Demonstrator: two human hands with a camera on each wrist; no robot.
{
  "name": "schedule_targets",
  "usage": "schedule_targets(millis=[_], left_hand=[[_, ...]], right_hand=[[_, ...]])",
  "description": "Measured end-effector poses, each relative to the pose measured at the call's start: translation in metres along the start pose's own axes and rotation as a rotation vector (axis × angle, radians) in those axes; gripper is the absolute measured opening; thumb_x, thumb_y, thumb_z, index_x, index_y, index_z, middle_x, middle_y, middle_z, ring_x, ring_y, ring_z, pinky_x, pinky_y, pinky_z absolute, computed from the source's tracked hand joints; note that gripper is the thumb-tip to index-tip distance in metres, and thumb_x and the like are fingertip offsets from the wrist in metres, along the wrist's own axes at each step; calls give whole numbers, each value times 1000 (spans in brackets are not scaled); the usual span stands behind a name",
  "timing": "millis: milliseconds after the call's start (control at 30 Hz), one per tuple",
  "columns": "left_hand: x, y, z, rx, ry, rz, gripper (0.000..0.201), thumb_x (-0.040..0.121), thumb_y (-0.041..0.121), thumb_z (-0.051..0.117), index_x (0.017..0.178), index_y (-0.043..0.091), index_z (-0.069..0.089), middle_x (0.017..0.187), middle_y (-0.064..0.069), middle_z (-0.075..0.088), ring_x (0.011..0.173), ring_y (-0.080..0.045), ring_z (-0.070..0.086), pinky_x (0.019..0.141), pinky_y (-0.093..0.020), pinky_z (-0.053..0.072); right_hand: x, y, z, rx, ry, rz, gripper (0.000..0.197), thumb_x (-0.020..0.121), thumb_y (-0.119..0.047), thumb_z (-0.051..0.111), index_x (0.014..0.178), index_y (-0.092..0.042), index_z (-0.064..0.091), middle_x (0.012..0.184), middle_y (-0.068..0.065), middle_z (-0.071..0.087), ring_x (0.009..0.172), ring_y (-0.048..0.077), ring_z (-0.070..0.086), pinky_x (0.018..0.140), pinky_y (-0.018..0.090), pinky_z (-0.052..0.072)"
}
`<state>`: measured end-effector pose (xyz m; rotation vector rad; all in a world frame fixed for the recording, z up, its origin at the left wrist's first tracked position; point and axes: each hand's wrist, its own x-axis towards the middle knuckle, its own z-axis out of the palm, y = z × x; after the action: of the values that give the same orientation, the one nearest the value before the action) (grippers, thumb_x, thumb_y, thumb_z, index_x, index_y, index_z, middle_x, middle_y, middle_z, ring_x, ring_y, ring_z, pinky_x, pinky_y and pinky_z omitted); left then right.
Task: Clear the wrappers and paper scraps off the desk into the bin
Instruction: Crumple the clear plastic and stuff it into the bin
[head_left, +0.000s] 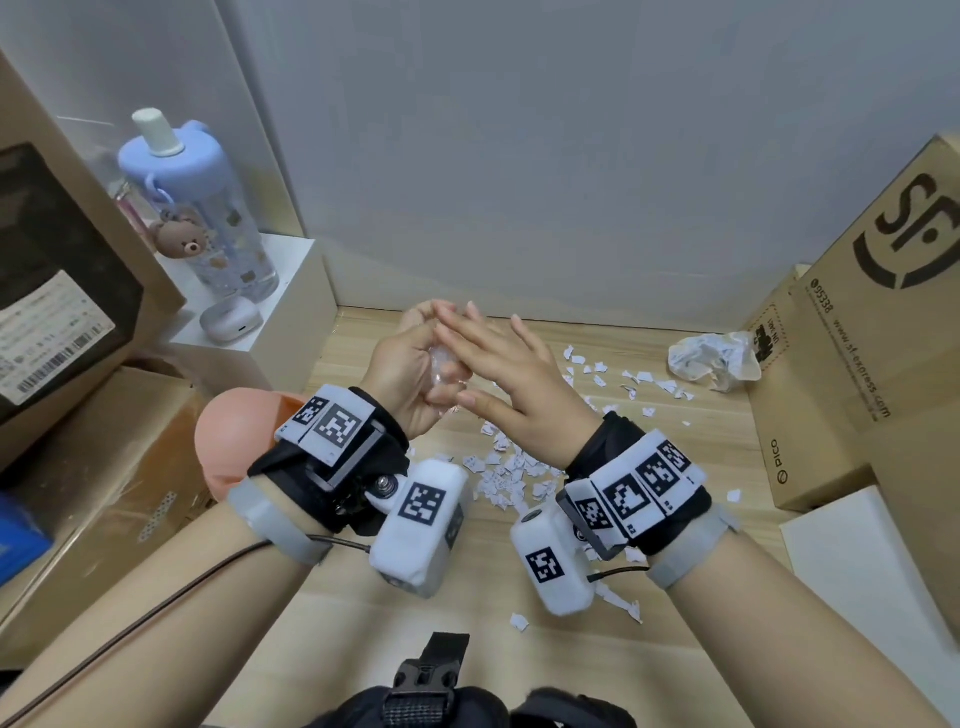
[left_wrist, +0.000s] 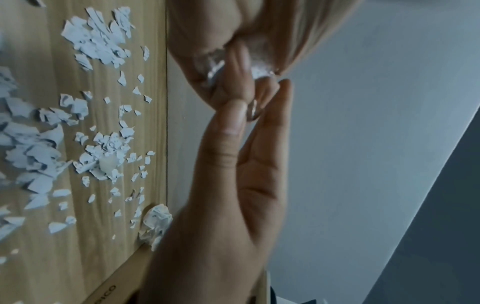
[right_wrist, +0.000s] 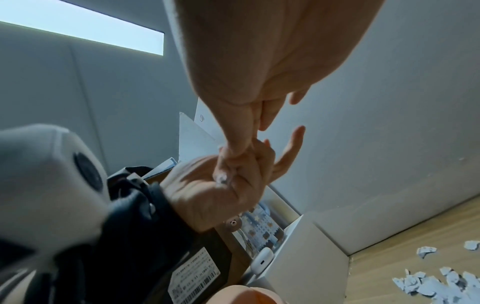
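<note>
My left hand (head_left: 405, 358) is raised above the wooden desk (head_left: 675, 467), fingers curled round a crumpled clear wrapper (head_left: 441, 371). My right hand (head_left: 504, 379) lies against it with straight fingers, pressing on the wrapper. In the left wrist view the wrapper (left_wrist: 214, 69) glints between the left hand (left_wrist: 207, 30) and the right hand (left_wrist: 233, 185). Several torn white paper scraps (head_left: 504, 475) (left_wrist: 98, 41) (right_wrist: 436, 286) litter the desk below. Another crumpled wrapper (head_left: 711, 358) (left_wrist: 155, 222) lies at the far right by a box. A pink rounded bin (head_left: 234, 431) sits left of my left wrist.
A blue-lidded water bottle (head_left: 208, 208) and an earbud case (head_left: 228, 322) stand on a white box (head_left: 291, 332) at the back left. Cardboard boxes (head_left: 857, 338) wall the right side, more boxes (head_left: 78, 260) the left. A white block (head_left: 872, 561) lies at the near right.
</note>
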<state>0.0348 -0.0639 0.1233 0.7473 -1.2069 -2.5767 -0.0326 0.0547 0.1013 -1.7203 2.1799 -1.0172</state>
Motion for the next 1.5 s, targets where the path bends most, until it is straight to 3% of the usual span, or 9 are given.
schedule_targets(millis=[200,367,500,633,833,1033,1233,1400,1500], left_hand=[[-8,1,8,-61,-37,106,47,92,-8,26,119,25,43,102,-11,57,64,-16,68,53,-26,56],[-9,-1,11,122,-84,146,34,96,9,39,113,35,54,135,3,50,112,-14,56,82,-26,53],[-10,-2,8,-23,-174,19,37,96,21,36,130,19,50,137,2,52,126,-14,48,93,-23,48],[-9,-1,-7,-272,-228,-98,56,74,30,49,122,1,45,139,-11,46,125,-22,47,84,-24,46],[-17,-4,-26,-316,-361,-217,46,86,48,41,93,4,51,80,-10,57,63,-17,62,57,-24,52],[-31,5,-59,-47,-127,-5,25,88,39,44,88,19,60,86,1,62,80,-13,57,72,-28,49],[-48,33,-133,513,410,645,23,78,11,53,96,23,60,113,-7,62,108,-17,56,93,-26,42],[-41,12,-181,771,571,483,43,72,4,60,109,26,58,122,-6,58,106,-16,54,100,-33,43],[-39,1,-186,733,575,438,44,76,5,64,116,20,57,114,2,57,102,-10,51,90,-17,42]], right_hand=[[2,-2,4,-51,-1,6,63,91,-40,33,143,-19,6,150,-13,1,139,2,0,115,30,0],[4,-13,7,-26,31,-71,63,93,-21,42,143,-8,6,155,7,8,142,13,11,114,29,16],[3,-18,8,3,141,-92,67,87,-4,49,143,-10,13,153,10,22,135,9,22,103,13,27],[6,-16,16,186,223,-60,64,83,4,50,140,-5,22,134,3,41,121,1,33,95,-3,23],[11,-20,37,143,355,-62,45,77,6,50,120,-6,56,109,11,63,100,28,56,88,29,44],[31,-17,45,102,334,-19,19,80,-6,49,86,-3,66,76,4,62,71,1,43,62,13,31],[52,-14,75,-13,54,50,17,83,-7,50,93,-5,64,91,12,66,85,26,58,70,33,42],[75,-30,118,8,-141,78,16,87,-8,48,101,-4,56,94,0,51,83,25,49,69,35,41],[84,-36,138,24,-127,203,36,81,-30,36,96,-4,55,86,-3,35,86,15,31,74,27,26]])
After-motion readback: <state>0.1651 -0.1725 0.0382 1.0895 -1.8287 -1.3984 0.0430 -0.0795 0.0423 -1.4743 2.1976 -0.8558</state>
